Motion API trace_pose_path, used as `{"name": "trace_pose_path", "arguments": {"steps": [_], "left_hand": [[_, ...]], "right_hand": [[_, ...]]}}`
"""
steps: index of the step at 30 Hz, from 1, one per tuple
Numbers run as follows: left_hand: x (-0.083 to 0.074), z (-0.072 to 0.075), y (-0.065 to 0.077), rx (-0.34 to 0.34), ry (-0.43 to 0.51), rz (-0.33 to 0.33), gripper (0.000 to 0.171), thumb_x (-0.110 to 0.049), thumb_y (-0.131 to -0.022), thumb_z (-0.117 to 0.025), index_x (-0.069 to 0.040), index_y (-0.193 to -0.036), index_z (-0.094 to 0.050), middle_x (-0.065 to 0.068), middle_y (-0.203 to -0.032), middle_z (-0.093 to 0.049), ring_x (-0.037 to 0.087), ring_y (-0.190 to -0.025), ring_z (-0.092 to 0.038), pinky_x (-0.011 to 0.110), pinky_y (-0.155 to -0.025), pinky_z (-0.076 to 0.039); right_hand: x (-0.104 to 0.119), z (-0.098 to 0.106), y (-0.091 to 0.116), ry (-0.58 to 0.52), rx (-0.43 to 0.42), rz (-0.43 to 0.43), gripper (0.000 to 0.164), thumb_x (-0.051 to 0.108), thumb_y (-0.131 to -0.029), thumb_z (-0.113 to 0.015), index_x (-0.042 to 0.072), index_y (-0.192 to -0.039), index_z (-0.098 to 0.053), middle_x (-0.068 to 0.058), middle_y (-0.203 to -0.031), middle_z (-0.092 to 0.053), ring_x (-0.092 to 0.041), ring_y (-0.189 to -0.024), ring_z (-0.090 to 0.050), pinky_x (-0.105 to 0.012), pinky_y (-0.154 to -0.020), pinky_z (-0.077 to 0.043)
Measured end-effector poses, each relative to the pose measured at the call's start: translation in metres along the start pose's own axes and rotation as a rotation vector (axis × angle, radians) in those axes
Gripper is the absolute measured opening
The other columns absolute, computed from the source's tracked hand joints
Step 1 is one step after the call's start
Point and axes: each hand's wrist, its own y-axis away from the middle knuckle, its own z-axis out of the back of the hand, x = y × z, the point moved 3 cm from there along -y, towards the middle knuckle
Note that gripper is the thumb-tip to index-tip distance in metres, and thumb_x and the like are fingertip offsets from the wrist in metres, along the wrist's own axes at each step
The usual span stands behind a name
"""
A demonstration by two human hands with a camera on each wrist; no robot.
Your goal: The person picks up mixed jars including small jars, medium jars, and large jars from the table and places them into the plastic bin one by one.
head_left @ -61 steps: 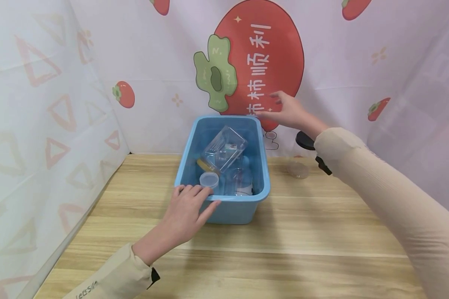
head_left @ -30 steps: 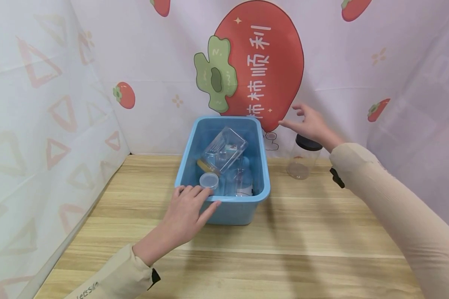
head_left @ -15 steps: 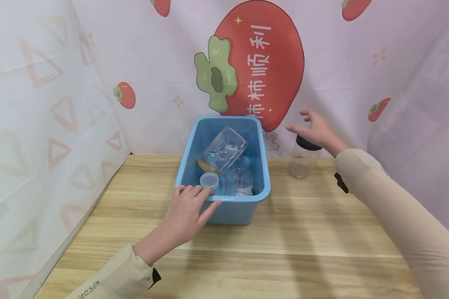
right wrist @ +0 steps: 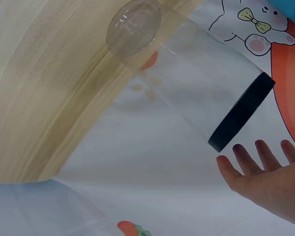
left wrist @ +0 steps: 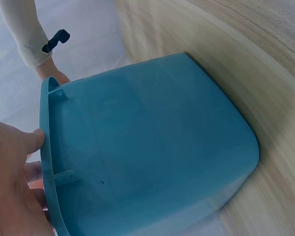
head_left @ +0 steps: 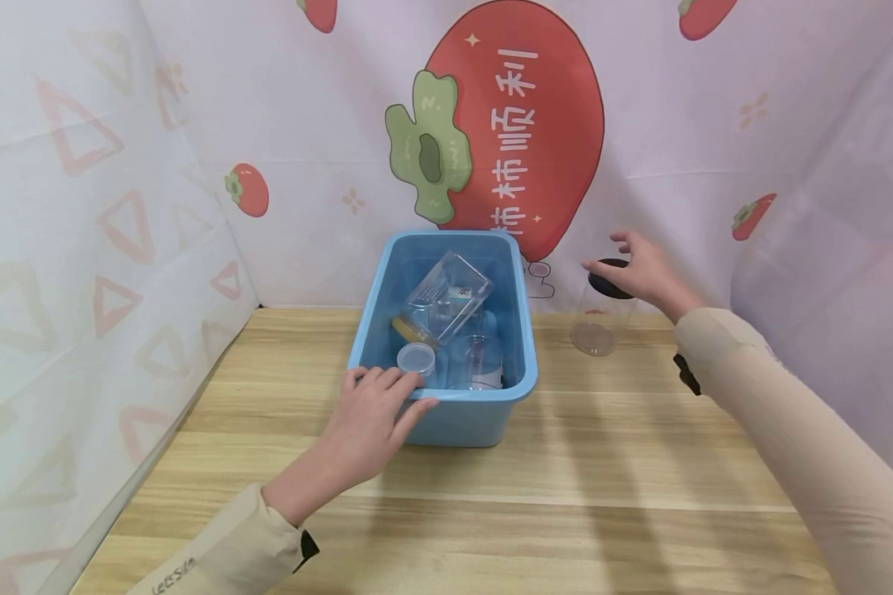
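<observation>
My left hand (head_left: pixel 368 421) grips the near rim of a blue plastic bin (head_left: pixel 461 421), fingers over the rim and thumb on the outer side. In the left wrist view the bin's wall (left wrist: pixel 137 137) fills most of the picture. My right hand (head_left: pixel 647 271) hovers just above a clear jar (head_left: pixel 594 337) with a black lid (head_left: pixel 612 286). The right wrist view shows the fingers spread and apart from the lid (right wrist: pixel 242 113). The jar stands upright on the table, right of the bin.
Inside the bin lie a clear rectangular plastic box (head_left: pixel 450 293), a small round tub (head_left: pixel 417 360), a yellow-edged piece (head_left: pixel 413 330) and a clear container with a white label (head_left: pixel 485 378). A printed cloth (head_left: pixel 312 240) hangs behind the wooden table (head_left: pixel 461 512).
My right hand has moved right and down, from beside the bin's far right corner to above the jar's lid. The left hand has kept its grip on the bin.
</observation>
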Motion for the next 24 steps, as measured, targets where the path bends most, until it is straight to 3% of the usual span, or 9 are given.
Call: {"name": "trace_pose_path", "arguments": {"steps": [12, 24], "left_hand": [[0.002, 0.001, 0.000, 0.030, 0.000, 0.003, 0.025, -0.035, -0.105, -0.065, -0.013, -0.114, -0.068, 0.001, -0.101, -0.069, 0.025, -0.094, -0.062, 0.056, -0.096, -0.040], [0.002, 0.000, 0.001, 0.014, 0.012, 0.013, 0.025, -0.036, -0.104, -0.067, -0.013, -0.113, -0.068, 0.002, -0.101, -0.070, 0.025, -0.093, -0.063, 0.057, -0.097, -0.040]], "right_hand": [[-0.021, -0.004, 0.002, -0.043, -0.053, 0.008, 0.092, 0.043, -0.099, -0.069, -0.010, -0.160, -0.025, -0.036, -0.163, -0.031, -0.052, -0.152, -0.030, -0.066, -0.119, -0.031], [-0.039, -0.007, 0.005, -0.026, -0.044, -0.027, 0.098, 0.048, -0.099, -0.069, -0.011, -0.161, -0.020, -0.042, -0.160, -0.029, -0.056, -0.150, -0.029, -0.068, -0.118, -0.030]]}}
